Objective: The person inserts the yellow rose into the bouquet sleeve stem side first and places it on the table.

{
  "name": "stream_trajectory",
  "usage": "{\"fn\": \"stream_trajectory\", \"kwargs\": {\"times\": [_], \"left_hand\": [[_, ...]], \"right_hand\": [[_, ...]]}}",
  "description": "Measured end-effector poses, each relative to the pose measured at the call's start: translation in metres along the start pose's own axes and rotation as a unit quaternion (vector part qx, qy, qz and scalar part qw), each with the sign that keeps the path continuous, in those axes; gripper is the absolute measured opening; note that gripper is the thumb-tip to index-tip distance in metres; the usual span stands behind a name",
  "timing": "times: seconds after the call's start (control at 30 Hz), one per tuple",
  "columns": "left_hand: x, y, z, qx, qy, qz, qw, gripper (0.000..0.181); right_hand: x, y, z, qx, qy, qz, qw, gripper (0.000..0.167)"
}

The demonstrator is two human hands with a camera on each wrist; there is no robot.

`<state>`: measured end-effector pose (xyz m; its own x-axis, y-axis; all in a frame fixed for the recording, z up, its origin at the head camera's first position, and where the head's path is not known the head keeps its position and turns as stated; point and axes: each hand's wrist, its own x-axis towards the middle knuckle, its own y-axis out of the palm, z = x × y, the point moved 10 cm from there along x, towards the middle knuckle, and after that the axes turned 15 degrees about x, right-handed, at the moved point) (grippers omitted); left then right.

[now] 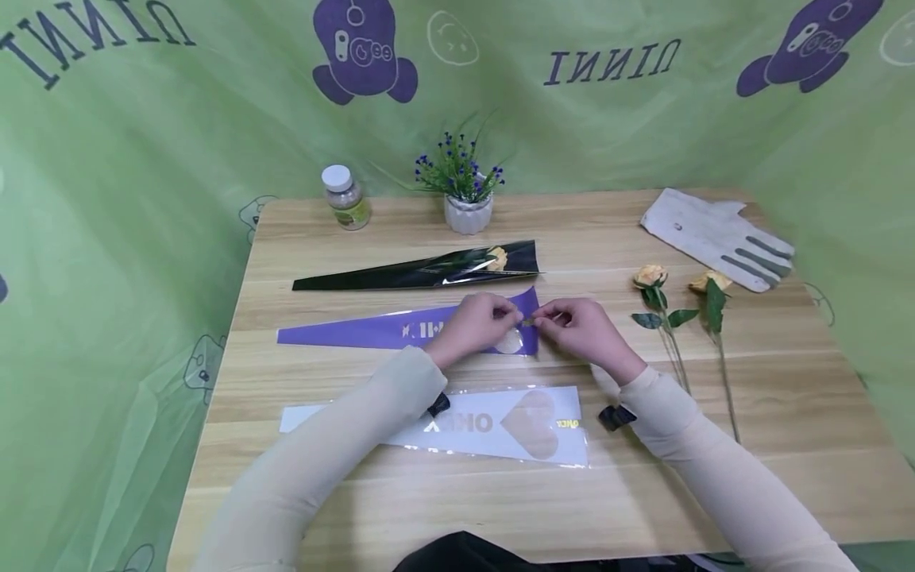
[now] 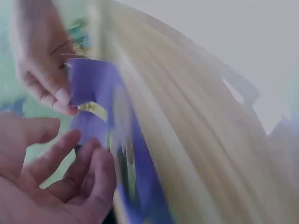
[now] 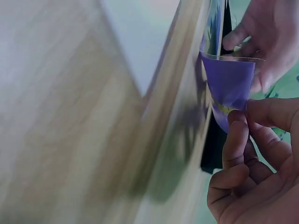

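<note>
A purple flower sleeve [image 1: 357, 330] with a clear window and printed lettering lies across the table. My right hand [image 1: 582, 330] pinches its wide end between thumb and fingers; the right wrist view shows this edge of the purple sleeve [image 3: 229, 84] bent up. My left hand [image 1: 475, 322] is just beside the same end. In the left wrist view the left hand [image 2: 60, 177] has loosely bent fingers near the sleeve [image 2: 88, 84], with the thumb apart from them. Whether those fingertips touch the film is blurred.
Behind lies a black sleeve [image 1: 400, 274] with a yellow rose; in front, a white sleeve [image 1: 465, 425] with a heart window. Two roses [image 1: 650, 276] and a glove [image 1: 708, 234] lie at right. A jar [image 1: 346, 199] and potted plant [image 1: 468, 213] stand at the back.
</note>
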<state>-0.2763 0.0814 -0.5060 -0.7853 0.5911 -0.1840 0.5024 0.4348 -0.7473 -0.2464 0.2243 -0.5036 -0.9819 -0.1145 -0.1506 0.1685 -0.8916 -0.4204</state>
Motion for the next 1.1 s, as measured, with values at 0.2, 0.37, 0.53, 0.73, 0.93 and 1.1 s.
{"fn": "stream_trajectory", "kwargs": {"times": [0.2,0.37,0.53,0.73,0.93,1.1], "left_hand": [[0.003,0.012,0.023,-0.306,-0.117,0.012,0.9447,0.016],[0.002,0.016,0.024,-0.333,-0.128,0.016,0.9339,0.018],[0.003,0.016,0.024,-0.328,-0.128,0.018,0.9357,0.019],[0.006,0.019,0.020,-0.326,-0.123,0.029,0.9370,0.017],[0.006,0.018,0.023,-0.298,-0.115,0.021,0.9472,0.012],[0.003,0.012,0.031,-0.285,-0.111,0.009,0.9520,0.011]], "right_hand": [[-0.003,0.010,0.019,-0.019,-0.048,0.008,0.9987,0.011],[-0.003,0.016,0.025,-0.032,-0.078,0.021,0.9962,0.015],[-0.004,0.020,0.030,-0.035,-0.102,0.035,0.9935,0.016],[-0.008,0.014,0.032,-0.038,-0.124,0.037,0.9909,0.019],[-0.011,0.008,0.024,-0.022,-0.106,0.036,0.9934,0.022],[-0.010,0.006,0.015,0.023,-0.080,0.051,0.9952,0.024]]}}
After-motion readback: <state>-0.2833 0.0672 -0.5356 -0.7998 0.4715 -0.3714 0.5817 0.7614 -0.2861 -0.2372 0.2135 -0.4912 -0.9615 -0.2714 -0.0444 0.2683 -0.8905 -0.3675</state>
